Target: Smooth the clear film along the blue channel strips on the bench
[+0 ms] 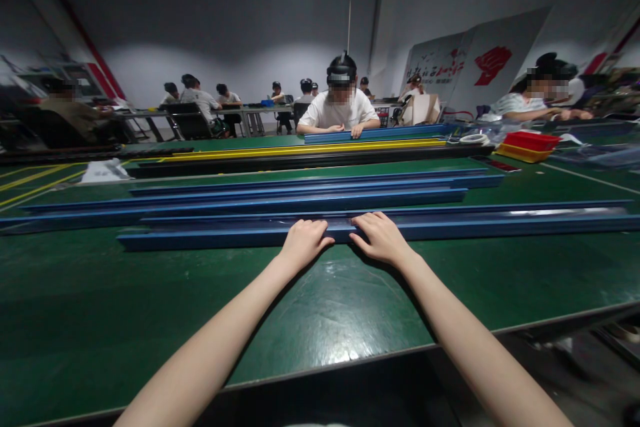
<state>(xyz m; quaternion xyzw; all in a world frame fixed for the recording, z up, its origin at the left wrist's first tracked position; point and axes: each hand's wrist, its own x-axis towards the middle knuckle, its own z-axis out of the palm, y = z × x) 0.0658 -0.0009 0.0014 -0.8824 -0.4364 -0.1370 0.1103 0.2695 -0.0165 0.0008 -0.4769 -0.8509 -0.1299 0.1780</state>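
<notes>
Both my arms reach forward over a green table. My left hand and my right hand rest side by side on the nearest long blue channel, which lies across the table. Their fingers curl over its near wall and into the trough, gripping it. Two or three more long blue channels lie parallel just behind it.
A black and yellow rail runs across farther back. Red and yellow trays and a tape roll sit at the right. A person in a white shirt sits opposite with another blue channel. Other people sit at tables behind.
</notes>
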